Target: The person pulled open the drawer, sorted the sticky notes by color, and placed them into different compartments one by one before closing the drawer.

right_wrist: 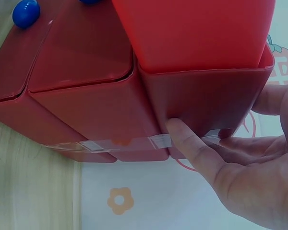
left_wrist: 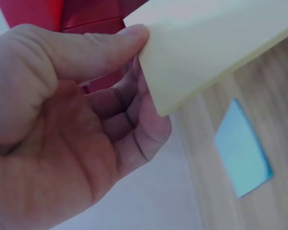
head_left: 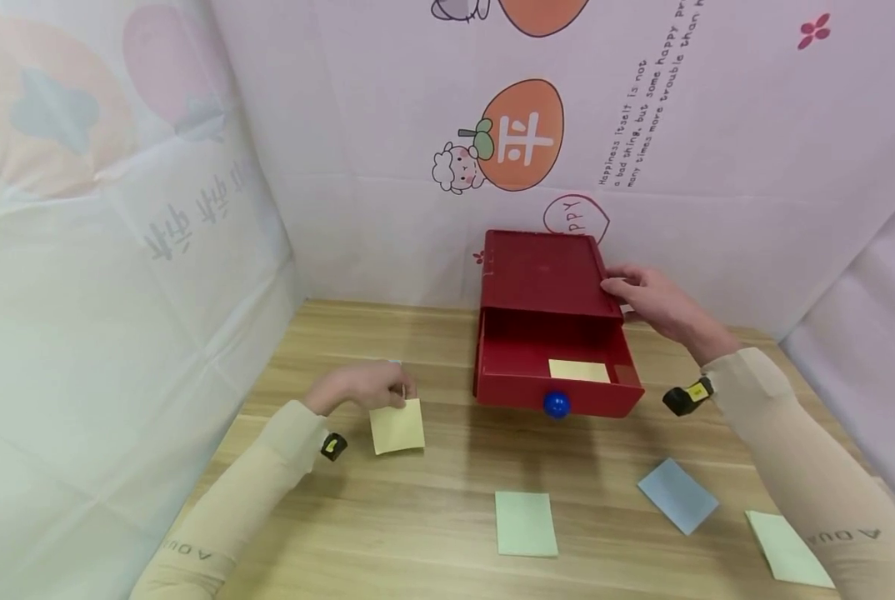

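My left hand [head_left: 368, 385] pinches a pale yellow sticky-note pad [head_left: 398, 427] at one edge, between thumb and fingers, over the left of the table. Up close, the left wrist view shows the pad's thickness [left_wrist: 206, 52]. A red drawer unit [head_left: 545, 267] stands at the back, its top drawer pulled out by a blue knob-bearing front [head_left: 515, 393]. Inside that drawer lies a yellow note [head_left: 578, 371]. Against the unit's upper right side rests my right hand [head_left: 661, 304], its fingers touching the side wall [right_wrist: 197, 98]; some fingertips are hidden.
A light green pad [head_left: 526, 523], a blue pad [head_left: 678, 495] and another green pad [head_left: 785, 546] lie on the wooden table [head_left: 387, 525]. Beyond my left hand is a light blue pad [left_wrist: 243, 148], mostly hidden in the head view. Printed cloth [head_left: 387, 167] hangs behind.
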`<state>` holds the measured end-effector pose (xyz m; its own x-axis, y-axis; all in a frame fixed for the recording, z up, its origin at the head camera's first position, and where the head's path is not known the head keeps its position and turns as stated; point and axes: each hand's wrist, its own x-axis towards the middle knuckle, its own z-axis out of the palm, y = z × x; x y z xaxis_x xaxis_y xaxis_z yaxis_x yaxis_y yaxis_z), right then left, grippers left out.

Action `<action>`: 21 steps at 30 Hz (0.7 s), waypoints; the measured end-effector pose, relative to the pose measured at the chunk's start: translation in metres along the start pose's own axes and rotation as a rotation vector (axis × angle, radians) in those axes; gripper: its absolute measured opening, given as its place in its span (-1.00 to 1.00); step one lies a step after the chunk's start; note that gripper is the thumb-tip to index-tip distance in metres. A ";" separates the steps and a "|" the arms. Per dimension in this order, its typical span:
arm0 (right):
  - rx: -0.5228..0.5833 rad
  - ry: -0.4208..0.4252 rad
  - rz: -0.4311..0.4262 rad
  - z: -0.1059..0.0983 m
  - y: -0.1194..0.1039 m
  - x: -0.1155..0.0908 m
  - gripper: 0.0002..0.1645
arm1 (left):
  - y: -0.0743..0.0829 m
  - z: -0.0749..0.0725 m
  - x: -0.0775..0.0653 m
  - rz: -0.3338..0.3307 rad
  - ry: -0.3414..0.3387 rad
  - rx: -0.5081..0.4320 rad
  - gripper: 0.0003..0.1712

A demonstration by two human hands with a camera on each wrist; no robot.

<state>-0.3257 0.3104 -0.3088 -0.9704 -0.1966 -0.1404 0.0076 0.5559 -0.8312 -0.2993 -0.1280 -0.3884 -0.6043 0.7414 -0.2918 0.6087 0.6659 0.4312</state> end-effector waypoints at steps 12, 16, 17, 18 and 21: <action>-0.039 0.003 -0.008 0.003 -0.003 -0.002 -0.21 | 0.014 -0.036 -0.009 0.049 0.196 -0.065 -0.79; -0.040 0.006 -0.012 0.002 -0.002 -0.002 -0.21 | 0.019 -0.048 -0.011 0.066 0.236 -0.046 -0.79; -0.041 0.006 -0.013 0.002 -0.002 -0.002 -0.22 | 0.020 -0.051 -0.012 0.074 0.247 -0.044 -0.80; -0.043 0.006 -0.013 0.002 -0.002 -0.002 -0.22 | 0.021 -0.054 -0.013 0.076 0.260 -0.037 -0.80; -0.044 0.004 -0.012 0.002 -0.002 -0.002 -0.22 | 0.025 -0.061 -0.017 0.072 0.301 -0.029 -0.79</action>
<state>-0.3236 0.3079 -0.3078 -0.9713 -0.2006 -0.1281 -0.0149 0.5882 -0.8086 -0.3053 -0.1291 -0.3201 -0.6878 0.7259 0.0049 0.6434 0.6065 0.4670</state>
